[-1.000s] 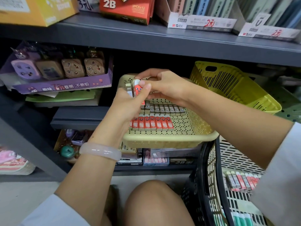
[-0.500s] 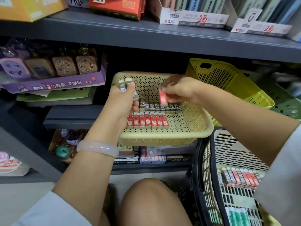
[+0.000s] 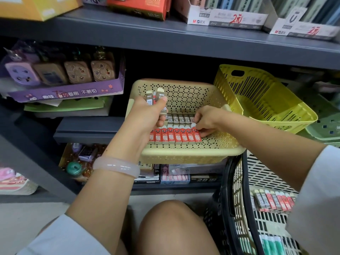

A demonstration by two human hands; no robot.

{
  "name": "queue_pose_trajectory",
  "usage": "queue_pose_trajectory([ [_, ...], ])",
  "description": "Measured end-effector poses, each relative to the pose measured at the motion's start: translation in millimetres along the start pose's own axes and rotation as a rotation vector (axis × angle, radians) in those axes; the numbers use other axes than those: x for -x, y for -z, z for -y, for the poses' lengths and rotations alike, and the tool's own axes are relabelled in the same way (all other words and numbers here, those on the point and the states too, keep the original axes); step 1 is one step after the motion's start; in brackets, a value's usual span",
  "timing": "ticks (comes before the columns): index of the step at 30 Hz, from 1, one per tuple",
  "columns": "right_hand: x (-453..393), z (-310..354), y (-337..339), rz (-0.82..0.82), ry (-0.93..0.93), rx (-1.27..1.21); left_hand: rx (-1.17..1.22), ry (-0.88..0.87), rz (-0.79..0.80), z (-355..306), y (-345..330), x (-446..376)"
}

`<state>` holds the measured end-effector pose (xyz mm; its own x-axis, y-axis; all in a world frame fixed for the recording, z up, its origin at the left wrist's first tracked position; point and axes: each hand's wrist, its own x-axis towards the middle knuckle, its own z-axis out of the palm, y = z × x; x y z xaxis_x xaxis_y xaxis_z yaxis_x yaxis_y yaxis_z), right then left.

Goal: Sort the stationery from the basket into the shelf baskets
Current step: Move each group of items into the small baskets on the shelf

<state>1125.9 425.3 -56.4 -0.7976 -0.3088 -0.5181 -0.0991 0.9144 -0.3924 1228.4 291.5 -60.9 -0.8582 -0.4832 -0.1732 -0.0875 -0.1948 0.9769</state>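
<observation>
Two eraser rows fill the beige shelf basket (image 3: 184, 155); right hand (image 3: 206, 122) pinches a red eraser (image 3: 196, 134) onto the row's right end, left hand (image 3: 147, 116) grips spare erasers (image 3: 154, 97), more wait in the near black basket (image 3: 228, 199)

grey shelf (image 3: 184, 41), beige basket (image 3: 185, 155), yellow basket (image 3: 287, 115), purple display box (image 3: 73, 92)

A purple display tray (image 3: 70, 92) of cartoon pencil sharpeners is sitting on the middle-left shelf over some green paper sheets (image 3: 62, 107). Above it, an orange 2B box (image 3: 138, 6) and white price-tagged pen boxes (image 3: 226, 17) are standing along the grey upper shelf (image 3: 165, 37). A pale bangle (image 3: 116, 166) is circling a wrist.
</observation>
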Motion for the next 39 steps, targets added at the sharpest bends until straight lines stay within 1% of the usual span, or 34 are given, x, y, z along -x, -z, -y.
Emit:
queue_pose_trajectory([
  [5, -3.8, -3.7, -3.6, 0.012, 0.024, 0.024, -0.006, -0.001, 0.006, -0.3, 0.1, 2.2],
  [8, -5.1, -8.2, -3.4, 0.027, 0.032, -0.091, 0.000, -0.002, 0.009, -0.6, 0.8, 3.3],
  [9, -4.4, -9.8, -2.2, 0.046, 0.055, -0.081, -0.002, -0.003, 0.007, -0.5, 1.2, 3.0],
  [10, -3.8, -11.1, -0.4, 0.068, 0.089, -0.012, -0.002, 0.000, 0.003, -0.4, 1.5, 2.7],
  [13, 1.1, -13.9, 2.5, 0.136, 0.207, 0.345, 0.002, 0.006, -0.003, -0.1, 1.6, 1.5],
  [16, 0.5, -17.7, -2.4, 0.133, 0.277, 0.550, 0.011, 0.009, -0.004, 0.3, 0.9, 1.8],
  [20, -4.7, -22.5, -6.1, 0.065, 0.311, 0.522, 0.012, 0.011, 0.002, 0.6, 0.8, 3.1],
  [24, -5.4, -24.6, -5.5, 0.061, 0.333, 0.524, 0.013, 0.022, -0.005, 0.2, -0.9, 3.3],
  [27, -3.9, -20.7, -2.4, 0.070, 0.304, 0.563, 0.001, 0.033, -0.005, 0.9, -1.4, 3.6],
  [28, -2.2, -16.6, 0.0, 0.033, 0.322, 0.536, -0.005, 0.032, 0.004, 1.1, -1.5, 4.0],
  [29, -1.0, -11.5, 2.3, -0.039, 0.368, 0.462, -0.014, 0.033, 0.012, 1.7, -1.5, 4.1],
  [30, 0.9, -4.7, 4.8, -0.105, 0.422, 0.298, -0.024, 0.034, 0.018, 2.1, -1.2, 4.2],
  [31, 2.3, 2.2, 7.0, -0.122, 0.467, 0.045, -0.033, 0.031, 0.020, 2.7, -1.0, 4.0],
  [32, 4.8, 9.6, 7.4, -0.061, 0.489, -0.255, -0.042, 0.025, 0.020, 3.1, -0.7, 3.6],
  [33, 5.6, 15.9, 6.4, 0.053, 0.502, -0.505, -0.049, 0.016, 0.019, 3.4, -0.6, 3.3],
  [34, 6.6, 22.0, 4.3, 0.156, 0.523, -0.659, -0.051, 0.003, 0.017, 3.3, -0.2, 3.2],
  [35, 5.3, 27.0, 1.5, 0.220, 0.543, -0.730, -0.050, -0.011, 0.008, 3.1, 0.2, 3.1],
  [36, 3.4, 31.5, -2.1, 0.246, 0.555, -0.786, -0.047, -0.024, -0.009, 2.8, 0.8, 2.8],
  [38, -3.6, 37.8, -5.8, 0.178, 0.545, -0.909, -0.038, -0.033, -0.067, 1.6, 3.8, 1.0],
  [39, -8.5, 39.1, -5.6, 0.103, 0.520, -0.960, -0.027, -0.031, -0.097, 0.5, 5.7, 0.2],
])
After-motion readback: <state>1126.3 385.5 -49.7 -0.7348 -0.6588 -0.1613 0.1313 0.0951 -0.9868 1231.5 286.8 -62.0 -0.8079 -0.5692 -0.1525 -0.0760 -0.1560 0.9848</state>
